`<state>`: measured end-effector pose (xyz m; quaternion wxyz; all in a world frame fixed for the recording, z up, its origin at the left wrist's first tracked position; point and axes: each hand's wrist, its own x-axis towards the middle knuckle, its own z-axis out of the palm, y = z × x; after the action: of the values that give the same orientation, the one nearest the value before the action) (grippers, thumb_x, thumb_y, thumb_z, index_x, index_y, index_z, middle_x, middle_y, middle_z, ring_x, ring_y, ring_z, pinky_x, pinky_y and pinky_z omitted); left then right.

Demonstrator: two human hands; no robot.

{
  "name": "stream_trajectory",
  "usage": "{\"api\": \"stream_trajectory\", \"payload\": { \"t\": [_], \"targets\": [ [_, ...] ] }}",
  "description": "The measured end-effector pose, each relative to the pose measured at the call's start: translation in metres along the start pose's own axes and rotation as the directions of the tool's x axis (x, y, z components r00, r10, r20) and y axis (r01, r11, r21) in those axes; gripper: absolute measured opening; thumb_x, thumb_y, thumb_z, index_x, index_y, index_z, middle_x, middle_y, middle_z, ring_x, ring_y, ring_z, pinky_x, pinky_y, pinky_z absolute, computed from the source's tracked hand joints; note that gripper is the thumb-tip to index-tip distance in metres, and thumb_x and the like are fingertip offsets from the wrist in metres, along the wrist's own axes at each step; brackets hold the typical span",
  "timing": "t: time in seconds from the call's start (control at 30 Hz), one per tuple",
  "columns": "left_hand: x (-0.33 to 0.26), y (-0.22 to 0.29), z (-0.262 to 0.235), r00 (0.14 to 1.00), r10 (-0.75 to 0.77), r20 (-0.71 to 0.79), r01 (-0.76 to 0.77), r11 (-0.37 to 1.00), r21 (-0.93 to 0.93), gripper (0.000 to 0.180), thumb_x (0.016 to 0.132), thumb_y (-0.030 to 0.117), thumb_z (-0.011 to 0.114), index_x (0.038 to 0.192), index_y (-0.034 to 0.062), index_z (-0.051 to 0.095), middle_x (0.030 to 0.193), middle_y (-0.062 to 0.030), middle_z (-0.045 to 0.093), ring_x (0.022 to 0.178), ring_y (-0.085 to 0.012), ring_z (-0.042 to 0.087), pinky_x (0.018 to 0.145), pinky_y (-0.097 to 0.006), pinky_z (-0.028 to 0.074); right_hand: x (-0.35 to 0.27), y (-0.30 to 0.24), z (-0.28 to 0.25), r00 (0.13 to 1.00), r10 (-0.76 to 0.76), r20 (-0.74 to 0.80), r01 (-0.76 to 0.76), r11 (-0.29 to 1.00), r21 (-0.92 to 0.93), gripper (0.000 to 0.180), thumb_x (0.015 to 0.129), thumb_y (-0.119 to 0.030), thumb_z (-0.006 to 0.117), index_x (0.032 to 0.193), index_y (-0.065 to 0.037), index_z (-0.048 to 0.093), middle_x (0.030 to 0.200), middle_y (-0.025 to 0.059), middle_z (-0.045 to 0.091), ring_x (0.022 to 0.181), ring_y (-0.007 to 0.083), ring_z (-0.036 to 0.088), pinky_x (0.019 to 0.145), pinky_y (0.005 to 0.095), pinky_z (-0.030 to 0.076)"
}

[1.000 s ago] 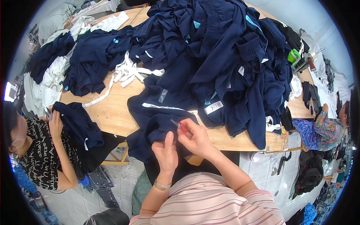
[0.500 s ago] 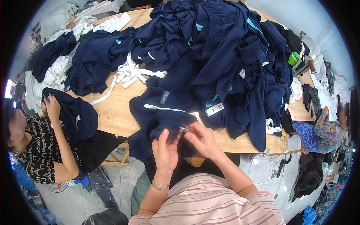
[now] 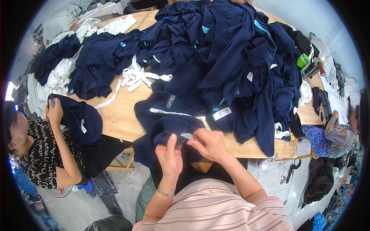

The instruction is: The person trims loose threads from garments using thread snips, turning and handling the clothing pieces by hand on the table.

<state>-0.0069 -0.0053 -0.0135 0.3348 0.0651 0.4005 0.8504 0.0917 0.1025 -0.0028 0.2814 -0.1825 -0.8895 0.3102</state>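
White tape (image 3: 135, 75) lies bunched on the worktop (image 3: 119, 125); right of it I see a navy garment (image 3: 162, 127) draped over the near edge, held by the fingers of the left hand (image 3: 169, 158). Just beside, the right hand (image 3: 211, 144) grips small snips (image 3: 187, 136) in its fingers, blades pointing left.

Count: one left hand (image 3: 169, 157), one right hand (image 3: 211, 144), one pair of snips (image 3: 187, 136) and one wristband (image 3: 165, 191) at lower centre, one green cup (image 3: 303, 61) at upper right, at least two co-workers, one far left (image 3: 40, 156), one far right (image 3: 334, 135); overlapping navy garments (image 3: 227, 57) uncountable.
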Motion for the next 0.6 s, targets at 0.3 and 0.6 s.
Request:
{"api": "stream_trajectory", "payload": {
  "t": [0.3, 0.6],
  "targets": [
    [-0.0017, -0.0032, 0.0010, 1.000, 0.028, 0.007, -0.028, 0.999, 0.019, 0.011, 0.092, 0.011, 0.055, 0.095, 0.0016, 0.060, 0.093, -0.0061, 0.062, 0.082, -0.0131, 0.060, 0.074, -0.028, 0.052, -0.0012, 0.0003, -0.0019, 1.000, 0.017, 0.007, -0.017, 1.000, -0.003, 0.028, 0.080, -0.031, 0.069, 0.080, -0.005, 0.060, 0.065, 0.0079, 0.058, 0.054, 0.0241, 0.057, 0.050, 0.0305, 0.042],
    [-0.0003, 0.0013, 0.0010, 0.999, 0.045, -0.008, -0.045, 0.998, 0.041, 0.011, 0.091, 0.010, 0.056, 0.096, 0.0014, 0.060, 0.094, -0.0056, 0.062, 0.081, -0.0131, 0.060, 0.075, -0.028, 0.051, 0.0006, -0.0023, 0.0024, 0.999, 0.038, -0.001, -0.038, 0.999, 0.016, 0.028, 0.079, -0.031, 0.069, 0.079, -0.004, 0.059, 0.066, 0.0086, 0.059, 0.055, 0.0246, 0.058, 0.050, 0.0299, 0.043]
  ]
}}
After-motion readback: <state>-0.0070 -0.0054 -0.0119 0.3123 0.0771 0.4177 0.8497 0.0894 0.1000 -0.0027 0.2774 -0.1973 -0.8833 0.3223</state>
